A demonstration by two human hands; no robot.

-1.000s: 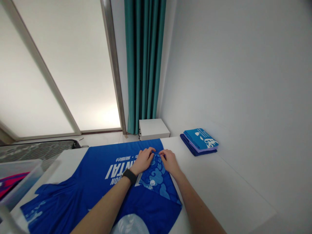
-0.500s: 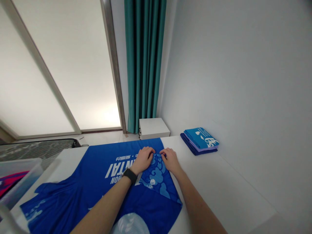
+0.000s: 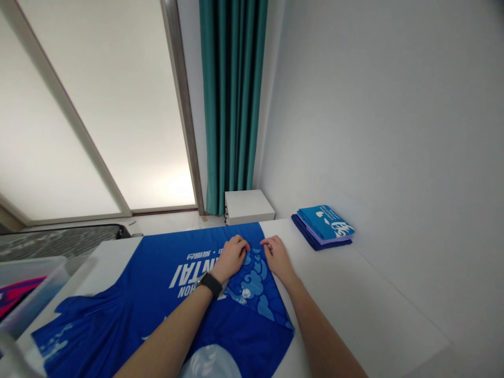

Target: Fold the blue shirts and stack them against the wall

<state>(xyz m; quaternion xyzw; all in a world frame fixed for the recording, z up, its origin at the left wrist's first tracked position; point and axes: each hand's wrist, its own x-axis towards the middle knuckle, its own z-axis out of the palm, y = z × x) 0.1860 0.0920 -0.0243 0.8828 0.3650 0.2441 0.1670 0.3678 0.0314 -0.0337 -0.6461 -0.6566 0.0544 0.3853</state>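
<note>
A blue T-shirt (image 3: 157, 268) with white lettering lies spread on a white table (image 3: 334, 299). Its right sleeve (image 3: 254, 281), patterned with light blue clouds, is folded inward over the body. At the sleeve's far end, my left hand (image 3: 235, 255), with a black watch on the wrist, has its curled fingers closed on the fabric. Just right of it, my right hand (image 3: 278, 258) is at the shirt's side edge, its fingers bent but parted, with no cloth visible between them. On the left, the other sleeve (image 3: 59, 336) lies loose and wrinkled.
A stack of folded clothes (image 3: 325, 226) sits on the table near the wall. A clear plastic bin (image 3: 43, 294) with red and dark cloth stands at the left. Beyond the table are a white cabinet (image 3: 250, 205) and a green curtain (image 3: 234, 105).
My right hand has shifted slightly right, its fingertips coming away from the folded sleeve. My left hand and the shirt stay almost where they were.
</note>
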